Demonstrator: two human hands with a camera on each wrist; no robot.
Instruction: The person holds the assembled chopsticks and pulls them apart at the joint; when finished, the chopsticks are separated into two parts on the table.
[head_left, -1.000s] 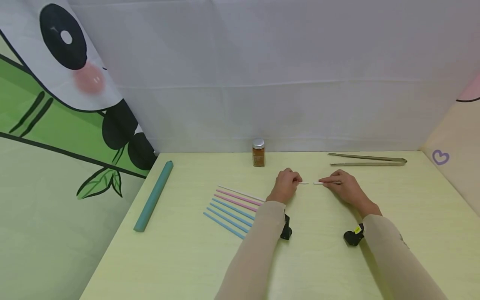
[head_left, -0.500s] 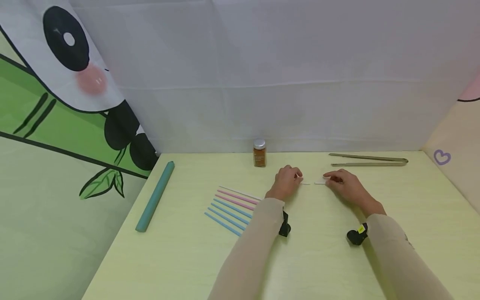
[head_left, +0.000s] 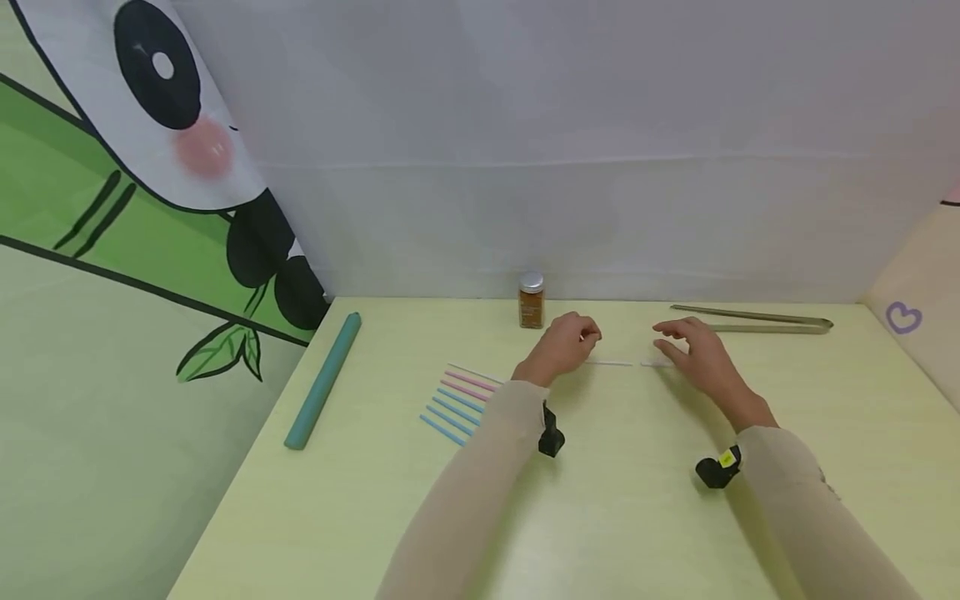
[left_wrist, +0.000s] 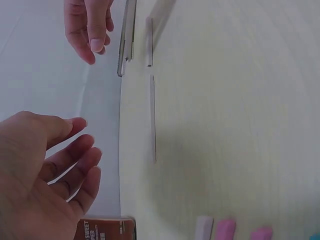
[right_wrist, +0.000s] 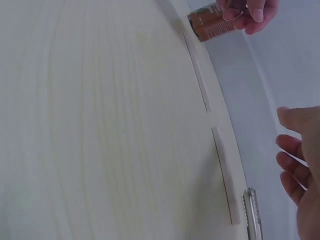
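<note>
Two thin white sticks lie end to end on the table with a small gap between them: the left white stick (head_left: 609,362) and the right white stick (head_left: 656,363). My left hand (head_left: 561,347) hovers above the left one, fingers loosely bent and holding nothing. Over the right one is my right hand (head_left: 699,357), its thumb and fingers spread apart, also holding nothing. In the left wrist view, both the left white stick (left_wrist: 153,120) and the right white stick (left_wrist: 149,42) rest flat, apart from the hands.
Pink, blue and white sticks (head_left: 454,408) lie in a slanted row, partly behind my left sleeve. A spice jar (head_left: 532,302) stands at the back edge. Metal tongs (head_left: 772,329) lie back right, and a teal roll (head_left: 322,382) lies at the left.
Both hands have let go of the white sticks and lifted away, leaving them on the table. The left hand has moved left; the right hand's fingers have spread. The head view has shifted slightly.
</note>
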